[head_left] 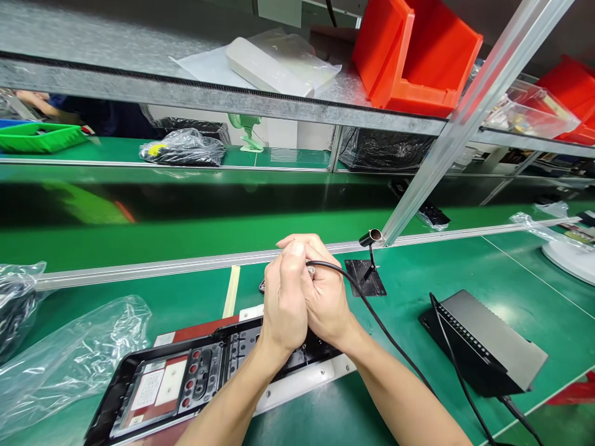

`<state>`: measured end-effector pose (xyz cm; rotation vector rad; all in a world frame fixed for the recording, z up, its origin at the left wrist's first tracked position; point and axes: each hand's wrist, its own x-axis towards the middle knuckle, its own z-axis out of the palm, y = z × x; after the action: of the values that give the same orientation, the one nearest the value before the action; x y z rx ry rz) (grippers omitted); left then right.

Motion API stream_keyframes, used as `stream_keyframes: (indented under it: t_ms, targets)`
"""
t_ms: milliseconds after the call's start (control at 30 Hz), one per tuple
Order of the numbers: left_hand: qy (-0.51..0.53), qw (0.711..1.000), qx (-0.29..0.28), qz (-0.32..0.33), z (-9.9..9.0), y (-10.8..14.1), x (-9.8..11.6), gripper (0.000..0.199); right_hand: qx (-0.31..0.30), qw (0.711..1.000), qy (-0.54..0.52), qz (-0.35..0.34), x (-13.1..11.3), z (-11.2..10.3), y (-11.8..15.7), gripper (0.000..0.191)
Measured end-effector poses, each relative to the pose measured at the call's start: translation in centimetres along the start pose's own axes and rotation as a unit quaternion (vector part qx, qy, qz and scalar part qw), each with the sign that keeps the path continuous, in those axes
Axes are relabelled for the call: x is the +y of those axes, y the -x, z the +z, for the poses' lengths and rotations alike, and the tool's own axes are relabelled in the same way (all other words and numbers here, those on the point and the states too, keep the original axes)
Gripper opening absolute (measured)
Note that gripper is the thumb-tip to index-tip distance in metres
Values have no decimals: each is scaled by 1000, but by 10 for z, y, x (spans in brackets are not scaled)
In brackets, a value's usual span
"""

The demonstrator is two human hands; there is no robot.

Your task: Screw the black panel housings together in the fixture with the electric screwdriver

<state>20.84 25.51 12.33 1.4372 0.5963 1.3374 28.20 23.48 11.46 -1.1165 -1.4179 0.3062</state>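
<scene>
Head view, 2 hands in tight: left hand point(284, 297) and right hand point(326, 297) clasped together around the end of the black cable point(374, 314), anything deeper hidden. They're over the black housing point(211, 362), near side, reaching left. Danger: the cable, trailing near right, could snag, jerk the grip and scuff that housing.

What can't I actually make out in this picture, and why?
All in the head view:
What lies between the left hand and right hand, where the black cable runs in: hidden by the hands.
The black casing: partly covered by the hands and left forearm.
The white label: print too small.
The dark-sleeved person: mostly blocked by the shelf.
</scene>
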Motion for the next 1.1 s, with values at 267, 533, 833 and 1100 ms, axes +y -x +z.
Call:
stream_keyframes:
  t_ms: [267, 533, 833, 1100]
  targets:
    - [-14, 999, -12, 28, 1, -1, 8, 52, 6, 1000, -25, 1, 0, 2, 0, 23]
    - [-24, 999, -10, 31, 0, 1, 6, 50, 0, 1000, -4, 5, -2, 0, -1, 23]
    - [-59, 998, -4, 18, -2, 1, 4, 46, -1, 1000, 3, -13, 0, 0, 0, 25]
    - [-68, 998, -7, 5, -2, 2, 5, 47, 1, 1000, 3, -18, 1, 0, 0, 24]
